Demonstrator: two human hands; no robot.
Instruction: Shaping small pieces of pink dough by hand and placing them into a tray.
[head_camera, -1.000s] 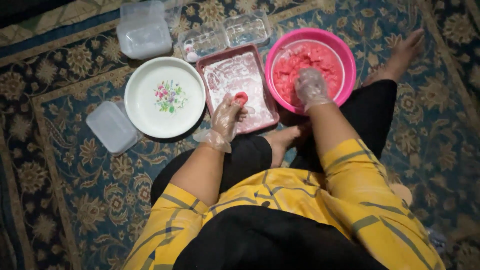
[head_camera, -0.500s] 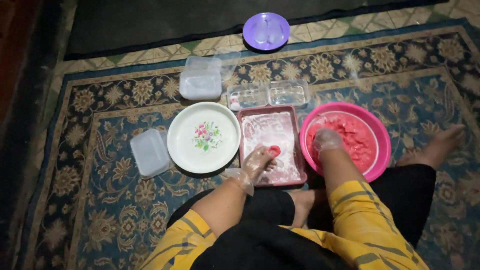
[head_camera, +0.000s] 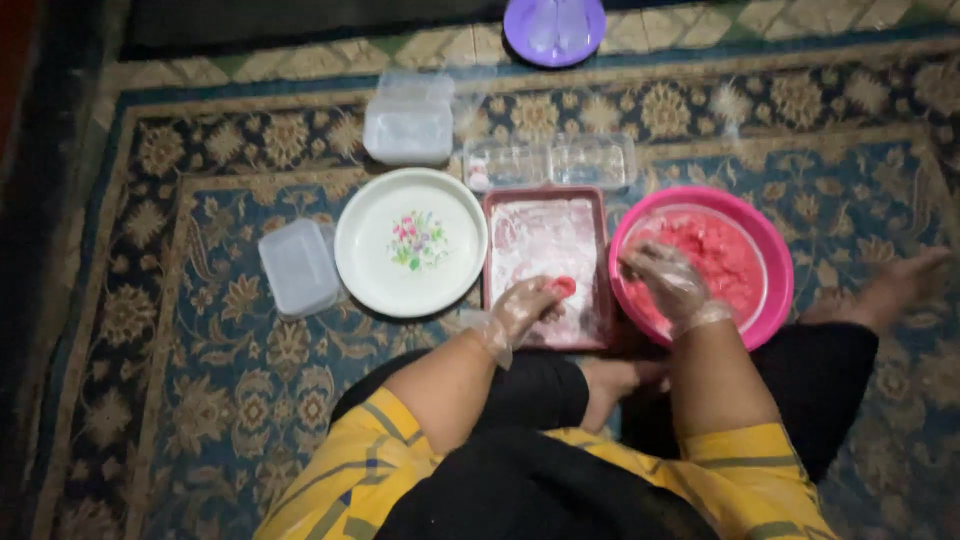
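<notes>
On the patterned blue and tan carpet (head_camera: 180, 400) we sit with our work laid out just ahead of our knees. Our left hand (head_camera: 525, 308), in a thin clear plastic glove, pinches a small red dough ball (head_camera: 563, 287) lightly between fingertips over the near edge of the rectangular dark-red tray dusted with white flour (head_camera: 545, 245). Our right hand (head_camera: 668, 283), gloved the same way, curls loosely into the red sticky dough (head_camera: 715, 250) inside the round pink plastic basin (head_camera: 770, 250), fingers half closed on a clump. We judge the ball could slip from so light a pinch and roll off the tray's near rim onto the carpet, picking up lint. The loose gloves could also pull off in the tacky dough, and our right forearm leaning on the basin's near wall might tip it toward our lap. Left of the tray lies a round white plate with a flower print (head_camera: 411, 242), touching or nearly touching it; a clear plastic lid (head_camera: 298, 266) lies further left. Beyond stand a clear lidded plastic box (head_camera: 407, 125) and a clear compartmented mould (head_camera: 550, 162), with a round purple lid (head_camera: 555, 28) at the far edge. Nothing blocks the way between basin, tray and plate.
</notes>
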